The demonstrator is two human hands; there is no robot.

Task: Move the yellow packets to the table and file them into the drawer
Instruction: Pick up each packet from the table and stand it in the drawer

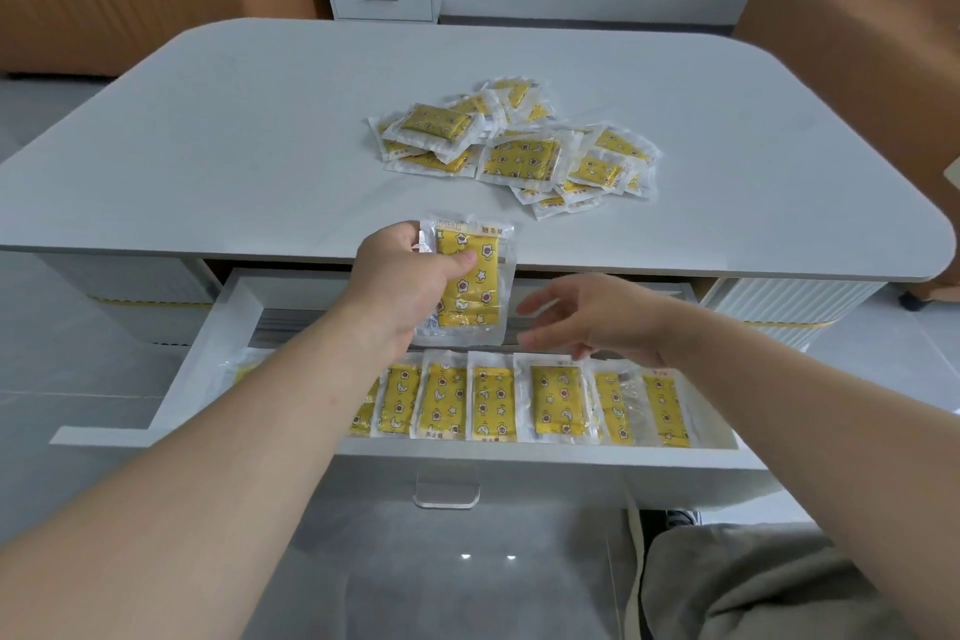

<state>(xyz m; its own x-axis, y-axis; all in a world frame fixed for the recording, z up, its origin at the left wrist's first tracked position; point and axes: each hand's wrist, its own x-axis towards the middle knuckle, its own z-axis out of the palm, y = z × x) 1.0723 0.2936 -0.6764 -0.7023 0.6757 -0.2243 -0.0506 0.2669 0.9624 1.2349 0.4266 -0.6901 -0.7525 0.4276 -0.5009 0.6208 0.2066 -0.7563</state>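
A white table [260, 146] with its drawer [208, 364] pulled open, standing on grey tiles [62, 379].
A pile of star-printed yellow packets [524, 151] is lying on the tabletop's far right; a row of packets [493, 403] is standing along the drawer's near wall. The left hand [405, 276] is gripping one packet [470, 296] upright over the drawer; the right hand [597, 317] is hovering beside it, fingers loose and empty.
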